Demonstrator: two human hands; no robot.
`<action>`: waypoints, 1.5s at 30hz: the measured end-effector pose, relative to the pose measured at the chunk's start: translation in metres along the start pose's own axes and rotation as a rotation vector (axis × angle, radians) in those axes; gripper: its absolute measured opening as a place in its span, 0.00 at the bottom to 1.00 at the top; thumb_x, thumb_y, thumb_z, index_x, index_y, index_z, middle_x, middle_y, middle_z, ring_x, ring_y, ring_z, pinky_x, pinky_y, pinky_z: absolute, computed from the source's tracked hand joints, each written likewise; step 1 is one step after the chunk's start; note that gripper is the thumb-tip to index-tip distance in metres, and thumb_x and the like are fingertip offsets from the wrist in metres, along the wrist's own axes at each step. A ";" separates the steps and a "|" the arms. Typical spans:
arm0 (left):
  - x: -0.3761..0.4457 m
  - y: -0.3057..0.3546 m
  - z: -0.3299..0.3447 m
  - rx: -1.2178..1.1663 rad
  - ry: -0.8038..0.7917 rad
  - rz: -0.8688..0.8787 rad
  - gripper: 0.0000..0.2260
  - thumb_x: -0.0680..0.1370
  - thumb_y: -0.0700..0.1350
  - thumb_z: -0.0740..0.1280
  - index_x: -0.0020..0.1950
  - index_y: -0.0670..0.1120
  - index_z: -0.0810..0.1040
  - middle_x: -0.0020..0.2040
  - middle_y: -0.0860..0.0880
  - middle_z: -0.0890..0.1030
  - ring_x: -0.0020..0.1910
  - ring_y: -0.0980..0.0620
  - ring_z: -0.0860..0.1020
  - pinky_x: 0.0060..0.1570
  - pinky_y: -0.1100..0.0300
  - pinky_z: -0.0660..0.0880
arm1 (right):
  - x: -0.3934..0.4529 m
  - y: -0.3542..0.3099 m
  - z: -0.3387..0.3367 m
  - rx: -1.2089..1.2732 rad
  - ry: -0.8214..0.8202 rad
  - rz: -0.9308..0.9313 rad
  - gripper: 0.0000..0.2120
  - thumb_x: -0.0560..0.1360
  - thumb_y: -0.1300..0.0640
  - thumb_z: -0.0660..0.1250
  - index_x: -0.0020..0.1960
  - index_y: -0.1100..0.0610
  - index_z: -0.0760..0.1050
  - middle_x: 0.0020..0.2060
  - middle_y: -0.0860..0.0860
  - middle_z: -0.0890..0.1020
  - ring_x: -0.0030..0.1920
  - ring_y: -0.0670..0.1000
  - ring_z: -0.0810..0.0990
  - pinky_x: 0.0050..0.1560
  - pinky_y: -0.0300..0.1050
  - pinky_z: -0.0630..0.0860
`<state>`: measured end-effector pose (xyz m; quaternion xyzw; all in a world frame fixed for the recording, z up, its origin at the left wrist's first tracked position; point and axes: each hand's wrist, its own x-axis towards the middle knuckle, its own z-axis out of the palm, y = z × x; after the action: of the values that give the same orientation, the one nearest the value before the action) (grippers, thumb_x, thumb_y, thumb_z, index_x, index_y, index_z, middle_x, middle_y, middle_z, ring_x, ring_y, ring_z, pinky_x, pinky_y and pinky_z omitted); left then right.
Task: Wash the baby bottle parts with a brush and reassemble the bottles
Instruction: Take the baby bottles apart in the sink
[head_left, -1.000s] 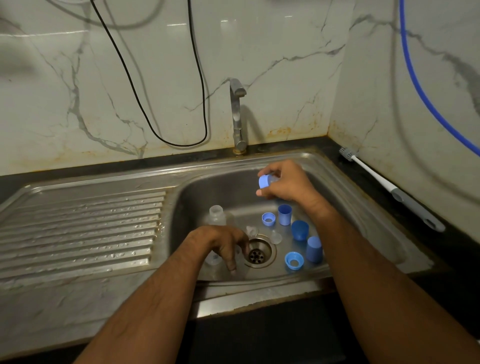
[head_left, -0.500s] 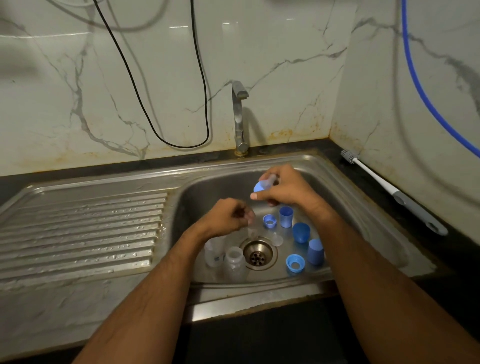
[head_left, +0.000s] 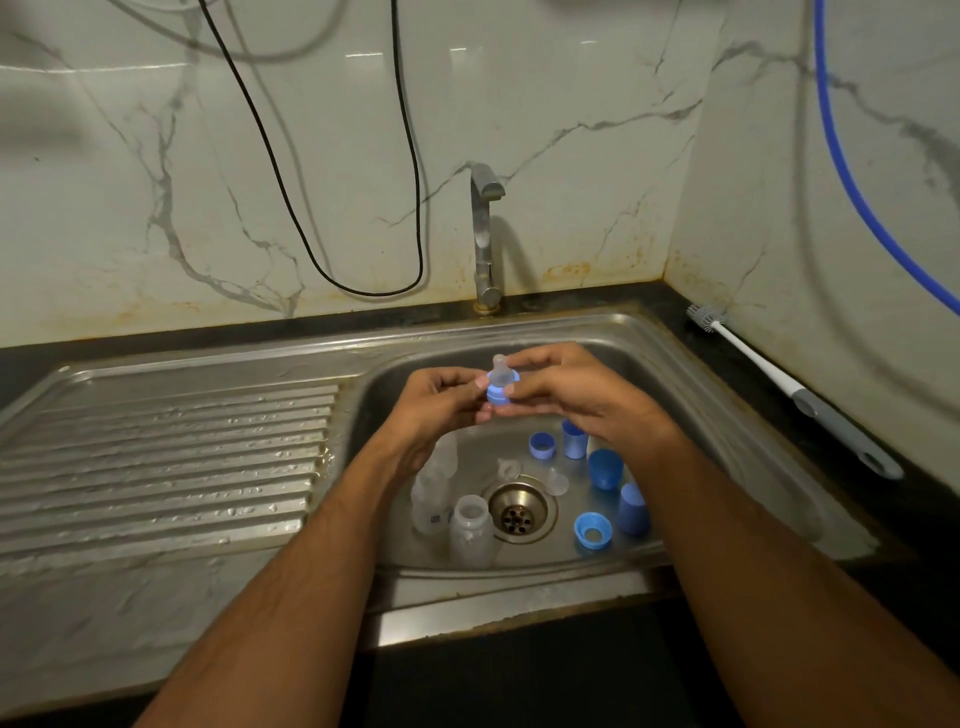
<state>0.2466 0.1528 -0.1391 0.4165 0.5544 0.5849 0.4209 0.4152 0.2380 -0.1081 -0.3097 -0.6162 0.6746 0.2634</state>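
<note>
Above the steel sink basin (head_left: 737, 415), my left hand (head_left: 436, 400) and my right hand (head_left: 561, 384) meet and pinch a blue screw ring (head_left: 497, 396) from both sides. A clear nipple (head_left: 500, 370) sticks up through the ring. Two clear bottles (head_left: 470, 530) stand left of the drain (head_left: 518, 512). Blue caps (head_left: 605, 467) and blue rings (head_left: 592, 530) stand on the basin floor under my right wrist, with loose clear nipples (head_left: 557, 480) near the drain. The bottle brush (head_left: 789, 389) lies on the counter at the right.
A steel tap (head_left: 485, 234) rises behind the basin, with no water running. The ribbed draining board (head_left: 166, 457) on the left is wet. A black cable (head_left: 363, 280) and a blue hose (head_left: 852, 182) hang on the marble walls.
My left hand rose from the basin floor with a clear nipple and met my right hand. The nipple now sits in the blue ring that my right hand held.
</note>
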 end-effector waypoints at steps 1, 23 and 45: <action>0.000 0.001 -0.001 -0.017 0.015 0.003 0.11 0.80 0.41 0.69 0.60 0.38 0.82 0.52 0.38 0.85 0.51 0.42 0.83 0.56 0.51 0.82 | 0.000 -0.001 -0.001 0.077 -0.003 0.006 0.17 0.75 0.74 0.68 0.63 0.67 0.78 0.54 0.64 0.84 0.52 0.60 0.86 0.53 0.53 0.84; -0.005 0.006 0.010 0.033 0.013 0.020 0.10 0.80 0.36 0.65 0.58 0.39 0.83 0.52 0.40 0.85 0.58 0.38 0.81 0.61 0.44 0.77 | 0.009 -0.002 0.016 -0.193 0.222 -0.025 0.09 0.74 0.66 0.74 0.54 0.66 0.82 0.44 0.60 0.84 0.42 0.56 0.87 0.36 0.42 0.84; -0.001 -0.006 0.035 0.136 0.081 -0.003 0.06 0.80 0.38 0.67 0.51 0.38 0.84 0.42 0.42 0.85 0.42 0.49 0.82 0.49 0.54 0.81 | 0.023 0.015 0.027 -0.737 0.419 -0.094 0.10 0.69 0.63 0.80 0.46 0.58 0.81 0.43 0.55 0.85 0.41 0.53 0.86 0.43 0.50 0.86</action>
<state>0.2807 0.1623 -0.1441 0.4194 0.6101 0.5616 0.3695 0.3805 0.2354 -0.1240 -0.4850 -0.7628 0.3187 0.2851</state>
